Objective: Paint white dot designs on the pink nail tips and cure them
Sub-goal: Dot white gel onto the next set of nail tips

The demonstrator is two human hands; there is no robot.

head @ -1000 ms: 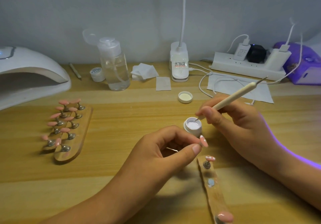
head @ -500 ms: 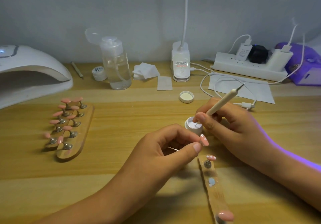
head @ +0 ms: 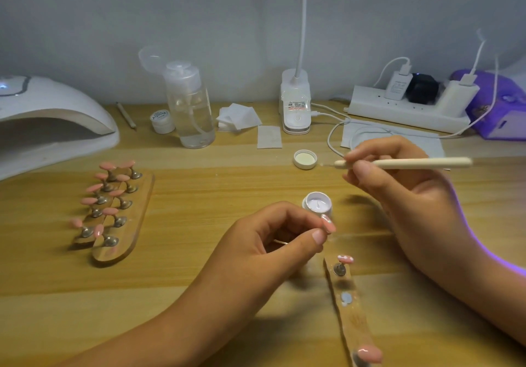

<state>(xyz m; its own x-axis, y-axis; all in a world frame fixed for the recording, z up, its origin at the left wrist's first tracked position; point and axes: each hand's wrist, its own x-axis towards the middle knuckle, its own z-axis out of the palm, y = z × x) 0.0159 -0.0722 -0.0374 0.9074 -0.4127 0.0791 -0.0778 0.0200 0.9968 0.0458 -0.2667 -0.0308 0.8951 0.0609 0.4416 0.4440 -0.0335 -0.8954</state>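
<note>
At the middle of the wooden desk, the left hand (head: 273, 241) pinches a single pink nail tip (head: 328, 223) between thumb and forefinger, the other fingers curled under. A thin metal glint inside the palm is probably the tip's stand, though it is too small to be sure. The tip sits just beside the open pot of white gel (head: 317, 204), almost at its near rim, which I judge is meant to give the loaded tool only a short way to travel.

The right hand (head: 398, 187) grips a cream dotting tool (head: 404, 163) pen-fashion, fingers closed round the front of the shaft. The tool lies nearly level above the desk, its fine point aimed left towards the pot's lid (head: 305, 159) and clear of both pot and nail.

Below the left thumb a wooden strip (head: 355, 324) carries more pink tips (head: 345, 259), the nearer one showing white marks. Well to the left, two wooden holders (head: 136, 224) hold rows of tips raised on stands, near the mouth of the curing lamp (head: 57, 127).
</note>
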